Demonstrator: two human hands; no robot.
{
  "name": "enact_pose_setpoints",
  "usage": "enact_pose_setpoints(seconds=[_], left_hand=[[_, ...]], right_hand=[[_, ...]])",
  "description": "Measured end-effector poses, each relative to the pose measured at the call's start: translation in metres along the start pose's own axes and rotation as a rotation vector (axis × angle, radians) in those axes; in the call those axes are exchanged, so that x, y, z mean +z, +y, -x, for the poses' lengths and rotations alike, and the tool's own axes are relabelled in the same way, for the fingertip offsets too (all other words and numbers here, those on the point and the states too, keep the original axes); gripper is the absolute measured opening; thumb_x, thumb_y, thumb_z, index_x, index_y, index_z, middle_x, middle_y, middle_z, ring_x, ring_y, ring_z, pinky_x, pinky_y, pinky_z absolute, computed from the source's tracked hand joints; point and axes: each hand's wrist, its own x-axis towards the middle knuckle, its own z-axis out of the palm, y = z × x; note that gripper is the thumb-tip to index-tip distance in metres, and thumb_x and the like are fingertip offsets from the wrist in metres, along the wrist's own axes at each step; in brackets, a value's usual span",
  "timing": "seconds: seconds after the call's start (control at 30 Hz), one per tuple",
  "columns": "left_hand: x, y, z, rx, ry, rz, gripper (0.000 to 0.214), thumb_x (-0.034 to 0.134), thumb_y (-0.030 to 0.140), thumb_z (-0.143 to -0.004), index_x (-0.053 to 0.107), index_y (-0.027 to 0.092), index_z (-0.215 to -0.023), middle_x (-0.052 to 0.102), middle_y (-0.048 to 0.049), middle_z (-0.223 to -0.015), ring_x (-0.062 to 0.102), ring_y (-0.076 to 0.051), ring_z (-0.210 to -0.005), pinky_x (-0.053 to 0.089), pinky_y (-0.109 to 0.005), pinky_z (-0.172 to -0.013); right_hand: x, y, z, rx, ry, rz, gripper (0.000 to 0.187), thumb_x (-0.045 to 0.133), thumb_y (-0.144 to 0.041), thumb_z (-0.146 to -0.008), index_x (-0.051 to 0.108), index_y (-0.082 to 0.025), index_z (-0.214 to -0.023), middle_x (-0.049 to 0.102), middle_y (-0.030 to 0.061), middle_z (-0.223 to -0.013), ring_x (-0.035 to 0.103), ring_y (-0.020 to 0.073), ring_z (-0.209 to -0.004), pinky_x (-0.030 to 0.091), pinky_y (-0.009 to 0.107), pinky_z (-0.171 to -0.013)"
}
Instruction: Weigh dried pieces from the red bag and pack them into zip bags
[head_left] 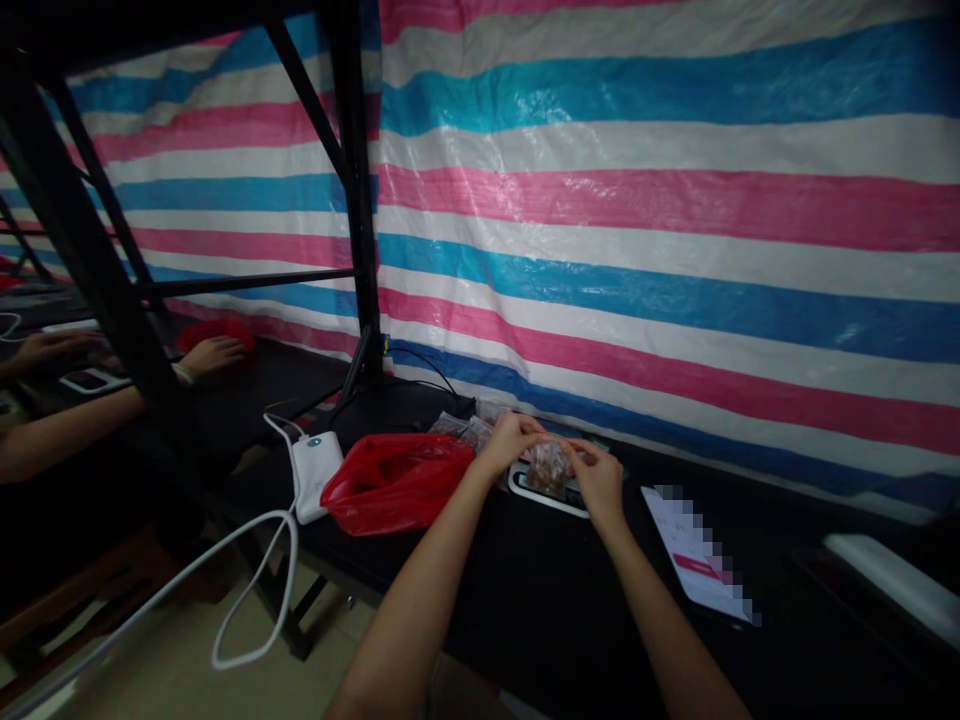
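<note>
Near the middle of the frame, a little below centre, the left hand [511,440] and the right hand [598,478] come close together. Both hands pinch one small clear packet [549,465] with brown contents. The fingers of each hand are closed on its upper edge, left hand on the left side and right hand on the right side. The packet hangs between them, just above a flat scale [546,498] with a white rim; I cannot tell if it touches the scale.

Behind the left hand, more clear packets [471,428] lie on the black table [540,600]. To the left of the left arm lies a crumpled red bag [397,482]. Just beside it, further left, is a white box [316,474], and a white cable [255,560] runs from it down to the lower left. To the right of the right hand lies a sheet [694,555], partly blurred, and at the far right edge is a long white object [892,582].

A tarp [637,200] with pink, blue and white stripes fills the upper part. A black frame [352,200] stands at the upper left. At the left edge, another person's hand [214,355] rests at a second red bag [215,332], and one more hand [56,350] is further left.
</note>
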Motion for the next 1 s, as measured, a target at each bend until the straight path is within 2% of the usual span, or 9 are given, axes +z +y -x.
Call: enact_pose_setpoints(seconds=[0.17,0.3,0.43,0.53,0.63,0.73,0.8,0.9,1.0], left_hand=[[-0.003,-0.005,-0.003,-0.098,-0.008,0.138,0.028,0.067,0.035,-0.061,0.062,0.008,-0.066,0.058,-0.0002,-0.050,0.051,-0.009,-0.042,0.041,-0.020,-0.042],[-0.003,-0.005,-0.003,-0.100,0.009,0.156,0.032,0.067,0.040,-0.061,0.061,0.008,-0.065,0.056,0.0009,-0.049,0.049,-0.007,-0.041,0.039,-0.019,-0.042],[-0.001,-0.003,-0.003,-0.029,0.039,0.185,0.035,0.065,0.043,-0.062,0.061,0.009,-0.068,0.056,0.0015,-0.054,0.047,-0.006,-0.044,0.038,-0.018,-0.044],[-0.005,-0.004,-0.006,-0.032,0.104,0.167,0.031,0.061,0.039,-0.067,0.060,0.009,-0.071,0.054,0.0023,-0.053,0.046,-0.007,-0.045,0.037,-0.018,-0.046],[-0.015,-0.006,-0.007,-0.053,0.277,-0.019,0.023,0.054,0.033,-0.074,0.060,0.011,-0.072,0.056,0.0006,-0.055,0.050,-0.009,-0.049,0.038,-0.020,-0.050],[-0.027,-0.008,-0.003,-0.088,0.474,-0.259,0.021,0.049,0.030,-0.078,0.062,0.014,-0.075,0.062,-0.0032,-0.066,0.056,-0.014,-0.063,0.040,-0.023,-0.059],[-0.034,-0.008,0.003,-0.165,0.568,-0.464,0.021,0.047,0.031,-0.080,0.063,0.017,-0.079,0.065,-0.0053,-0.075,0.058,-0.017,-0.071,0.040,-0.025,-0.063],[-0.040,-0.011,0.010,-0.308,0.614,-0.781,0.024,0.044,0.034,-0.082,0.063,0.020,-0.087,0.066,-0.0082,-0.081,0.059,-0.022,-0.078,0.040,-0.028,-0.066],[-0.041,-0.014,0.014,-0.366,0.625,-0.941,0.026,0.041,0.034,-0.084,0.062,0.019,-0.090,0.065,-0.0101,-0.083,0.058,-0.023,-0.082,0.041,-0.030,-0.069]], right_hand=[[-0.003,0.003,-0.003,0.029,0.009,-0.172,0.040,0.057,-0.051,-0.064,0.069,-0.014,-0.073,0.057,0.0013,-0.043,0.051,0.0149,-0.039,0.039,0.025,-0.046],[0.000,-0.001,-0.001,0.071,-0.001,-0.244,0.037,0.060,-0.048,-0.063,0.069,-0.014,-0.072,0.054,-0.0004,-0.038,0.046,0.0132,-0.033,0.035,0.024,-0.041],[0.002,0.000,-0.002,0.081,-0.009,-0.349,0.038,0.061,-0.048,-0.062,0.068,-0.013,-0.074,0.060,0.0011,-0.046,0.050,0.0135,-0.037,0.038,0.025,-0.043],[0.001,0.001,-0.003,0.094,-0.027,-0.409,0.042,0.057,-0.051,-0.064,0.068,-0.013,-0.080,0.066,0.0041,-0.059,0.050,0.0123,-0.038,0.041,0.025,-0.044],[-0.004,0.000,-0.002,0.090,-0.013,-0.433,0.044,0.053,-0.052,-0.069,0.066,-0.014,-0.086,0.068,0.0070,-0.076,0.049,0.0096,-0.039,0.042,0.024,-0.043],[-0.008,-0.001,-0.002,0.089,0.031,-0.426,0.043,0.051,-0.051,-0.071,0.065,-0.013,-0.087,0.067,0.0071,-0.074,0.048,0.0092,-0.040,0.042,0.023,-0.042],[-0.009,-0.001,-0.003,0.096,0.043,-0.429,0.043,0.050,-0.050,-0.072,0.064,-0.013,-0.086,0.066,0.0070,-0.072,0.048,0.0094,-0.040,0.041,0.022,-0.041],[-0.009,0.000,-0.003,0.073,0.037,-0.405,0.041,0.049,-0.049,-0.073,0.064,-0.013,-0.085,0.065,0.0064,-0.070,0.049,0.0096,-0.040,0.041,0.022,-0.041],[-0.009,0.000,-0.002,0.039,0.027,-0.358,0.040,0.047,-0.050,-0.074,0.064,-0.014,-0.085,0.065,0.0054,-0.068,0.050,0.0099,-0.041,0.041,0.022,-0.043]])
